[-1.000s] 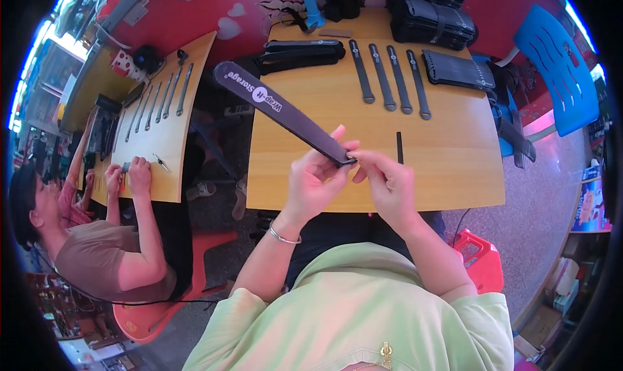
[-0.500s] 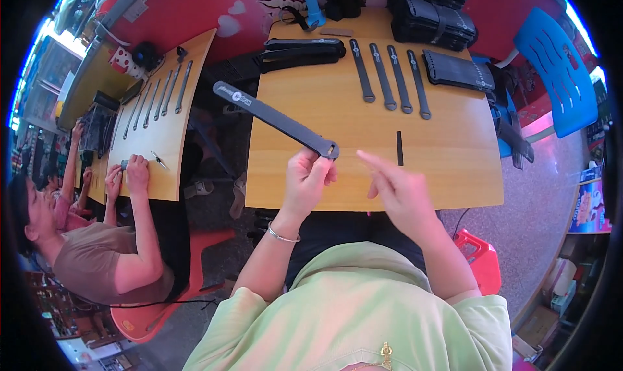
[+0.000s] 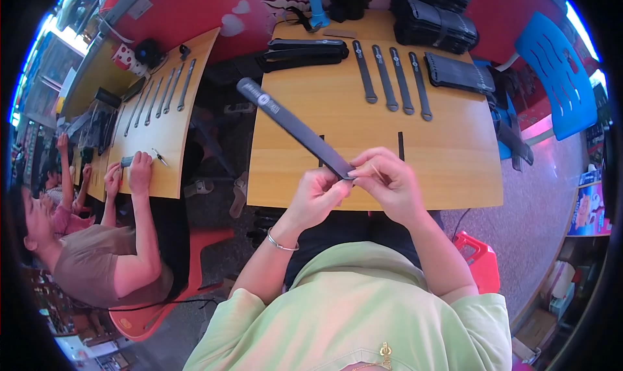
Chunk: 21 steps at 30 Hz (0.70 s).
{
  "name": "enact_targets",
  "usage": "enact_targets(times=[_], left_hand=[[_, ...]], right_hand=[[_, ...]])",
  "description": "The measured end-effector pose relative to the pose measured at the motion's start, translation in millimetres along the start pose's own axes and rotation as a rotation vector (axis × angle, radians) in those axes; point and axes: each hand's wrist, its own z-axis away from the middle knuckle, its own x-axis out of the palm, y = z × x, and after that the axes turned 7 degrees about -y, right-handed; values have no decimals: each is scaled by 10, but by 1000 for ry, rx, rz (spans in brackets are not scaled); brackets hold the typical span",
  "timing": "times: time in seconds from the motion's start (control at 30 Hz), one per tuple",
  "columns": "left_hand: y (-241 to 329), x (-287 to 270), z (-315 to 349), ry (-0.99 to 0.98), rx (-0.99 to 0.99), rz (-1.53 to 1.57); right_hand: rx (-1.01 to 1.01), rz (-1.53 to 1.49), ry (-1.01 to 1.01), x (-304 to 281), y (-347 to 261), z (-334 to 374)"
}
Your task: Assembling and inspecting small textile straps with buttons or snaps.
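Note:
A long dark grey strap [image 3: 292, 128] with pale print near its rounded far end slants up and to the left above the table. My left hand [image 3: 313, 200] is closed around its near end, thumb on top. Thumb and forefinger of my right hand [image 3: 392, 188] are closed at the tip of that same end, so the fingers hide the slot there. On the wooden table [image 3: 448, 170], two short black strips lie flat: one strip [image 3: 400, 146] beyond my right hand, the other partly covered by the held strap.
Several matching straps [image 3: 381, 76] lie side by side farther back. Left of them sits a bundle of black straps [image 3: 305, 53]; a stack of black packs [image 3: 435, 24] and a blue chair [image 3: 558, 72] are at the right. A co-worker [image 3: 110, 257] sits at another table on the left.
My right hand has moved left from its pointing pose and closed at the strap's near end. The strap has come lower and nearer, with its far end shifted right.

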Motion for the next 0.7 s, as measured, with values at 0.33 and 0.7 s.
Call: enact_targets(times=[0.33,0.7], left_hand=[[186,50,140,-21,-81,-265],[20,171,141,-187,-79,-561]], right_hand=[[-159,243,0,-73,-205,-155],[-157,360,-46,-291,-510,-171]])
